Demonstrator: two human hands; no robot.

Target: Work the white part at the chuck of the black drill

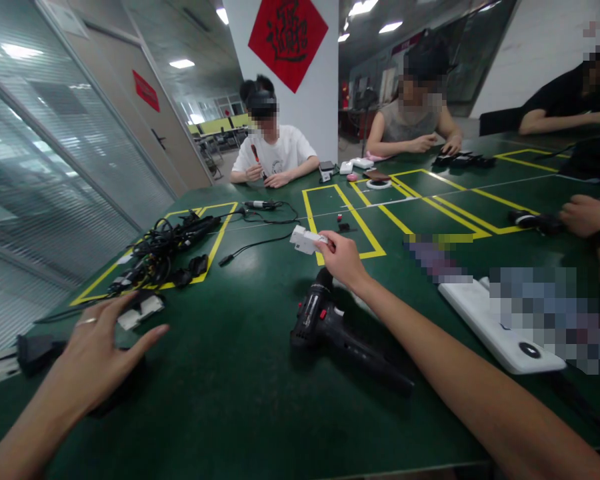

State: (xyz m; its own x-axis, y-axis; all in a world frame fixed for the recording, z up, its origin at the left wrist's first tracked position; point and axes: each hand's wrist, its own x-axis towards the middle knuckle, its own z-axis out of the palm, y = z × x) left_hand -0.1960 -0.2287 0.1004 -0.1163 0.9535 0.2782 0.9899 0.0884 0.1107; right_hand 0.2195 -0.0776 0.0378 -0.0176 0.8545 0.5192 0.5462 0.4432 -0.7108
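Note:
My right hand (343, 259) reaches out over the green table (240, 400) and pinches a small white plastic part (307, 239) at the edge of a yellow-taped box. Just below that wrist lies a black power screwdriver (330, 327) on its side. My left hand (97, 350), a ring on one finger, hovers low at the left with fingers spread, above a black object, close to small white parts (140, 312) and a black plug (33, 352).
A tangle of black cables and adapters (167, 250) lies at the left. A white flat device (500, 330) sits at the right. Three people sit at the far side with tools; another person's hand (587, 215) rests at the right edge.

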